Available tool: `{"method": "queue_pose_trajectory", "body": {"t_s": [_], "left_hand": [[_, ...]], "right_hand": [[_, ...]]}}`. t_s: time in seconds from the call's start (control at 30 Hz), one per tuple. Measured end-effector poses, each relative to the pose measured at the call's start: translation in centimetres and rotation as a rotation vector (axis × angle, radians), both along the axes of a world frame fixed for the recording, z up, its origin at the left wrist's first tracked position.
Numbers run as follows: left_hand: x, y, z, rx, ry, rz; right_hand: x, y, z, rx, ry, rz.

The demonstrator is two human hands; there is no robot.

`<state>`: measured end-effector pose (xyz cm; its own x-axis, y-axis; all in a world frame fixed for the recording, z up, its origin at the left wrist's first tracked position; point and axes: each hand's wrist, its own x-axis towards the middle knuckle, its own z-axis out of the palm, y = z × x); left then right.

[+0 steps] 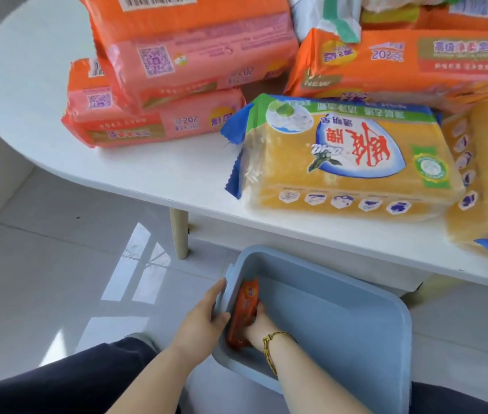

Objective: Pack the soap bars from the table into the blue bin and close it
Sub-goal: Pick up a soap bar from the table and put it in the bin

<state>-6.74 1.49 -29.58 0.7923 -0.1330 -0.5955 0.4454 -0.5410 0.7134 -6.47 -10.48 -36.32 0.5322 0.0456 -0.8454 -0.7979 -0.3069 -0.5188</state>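
I am looking down at the blue bin (341, 321) on the floor: my right hand (259, 324) is gripping an orange soap bar (244, 312) inside it, my left hand (204, 318) is holding its rim, and more soap packs (347, 162) are lying on the white counter (153, 168).

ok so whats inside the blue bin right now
One orange soap pack, stood on edge against the blue bin's left wall, with the right hand on it. The hand and wall hide the floor beneath it.
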Motion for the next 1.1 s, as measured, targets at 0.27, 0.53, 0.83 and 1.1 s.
{"method": "queue_pose_trajectory", "body": {"t_s": [0.27, 0.53, 0.83, 1.1], "left_hand": [[0.0, 0.0, -0.1, 0.018, 0.007, -0.019], [0.1, -0.2, 0.7, 0.142, 0.033, -0.054], [-1.0, -2.2, 12.9, 0.1, -0.476, 0.015], [-2.7, -1.9, 22.9, 0.128, -1.268, 0.073]], "right_hand": [[0.0, 0.3, -1.0, -0.071, 0.04, 0.039], [-0.9, -1.9, 3.4, -0.274, -0.05, 0.201], [-2.9, -5.3, 18.6, -0.222, -0.429, 0.167], [-6.5, -9.6, 33.3, -0.337, -0.998, -0.172]]}}
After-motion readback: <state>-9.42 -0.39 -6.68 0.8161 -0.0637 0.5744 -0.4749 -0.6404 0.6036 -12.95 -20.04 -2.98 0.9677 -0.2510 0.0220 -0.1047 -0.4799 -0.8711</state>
